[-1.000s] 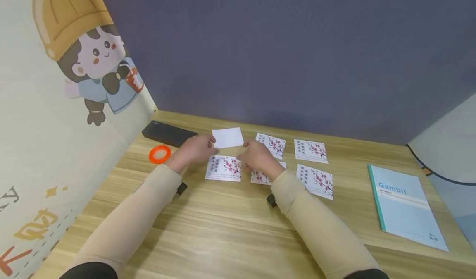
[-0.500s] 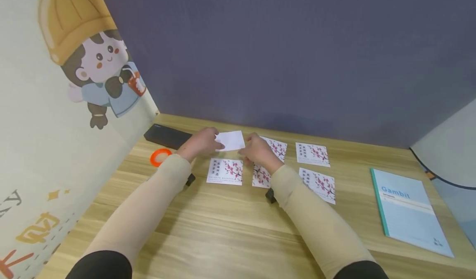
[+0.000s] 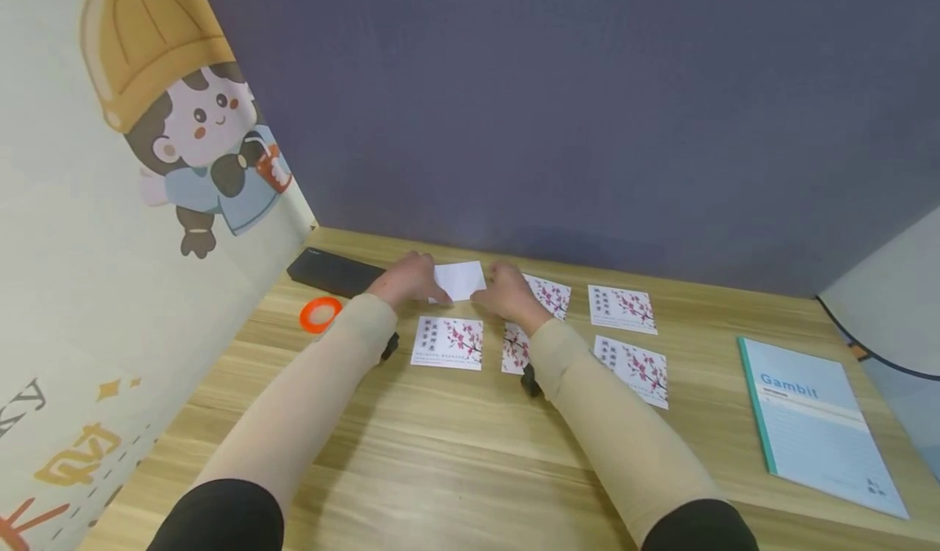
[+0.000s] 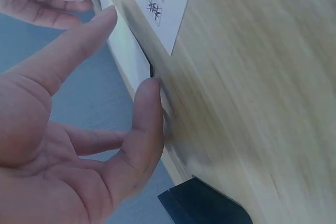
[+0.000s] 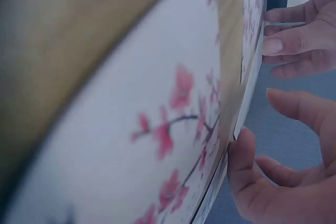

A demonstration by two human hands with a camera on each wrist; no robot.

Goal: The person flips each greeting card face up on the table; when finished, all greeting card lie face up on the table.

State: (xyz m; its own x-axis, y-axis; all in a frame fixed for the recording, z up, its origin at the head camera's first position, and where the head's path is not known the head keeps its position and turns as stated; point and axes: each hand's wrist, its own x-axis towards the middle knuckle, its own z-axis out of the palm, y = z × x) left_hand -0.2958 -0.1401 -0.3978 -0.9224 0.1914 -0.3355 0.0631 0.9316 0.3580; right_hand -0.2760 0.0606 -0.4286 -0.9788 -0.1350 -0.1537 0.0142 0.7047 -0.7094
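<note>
A blank white card (image 3: 460, 280) lies near the back of the wooden table, its plain side up. My left hand (image 3: 413, 279) is at its left edge, with an index fingertip (image 4: 149, 90) against the card's corner and the thumb spread apart from it. At the opposite edge, my right hand (image 3: 508, 296) touches a corner with one fingertip (image 5: 242, 137), while its thumb stays clear of the finger. Neither hand visibly pinches the card. In front of it lies a card printed with pink blossoms and dark characters (image 3: 448, 343). My right hand and wrist partly cover two similar cards.
Further blossom cards (image 3: 622, 308) (image 3: 633, 370) lie to the right. A light-blue notebook (image 3: 822, 424) marked Gambit sits at the far right. Left of my hands are a black oblong case (image 3: 334, 272) and an orange ring-shaped roll (image 3: 321, 314). A dark panel (image 3: 558, 126) rises behind the table.
Both hands stay at the white card, which has shifted slightly right relative to the blossom card below it. My left hand has moved rightward. The whole view has shifted a little.
</note>
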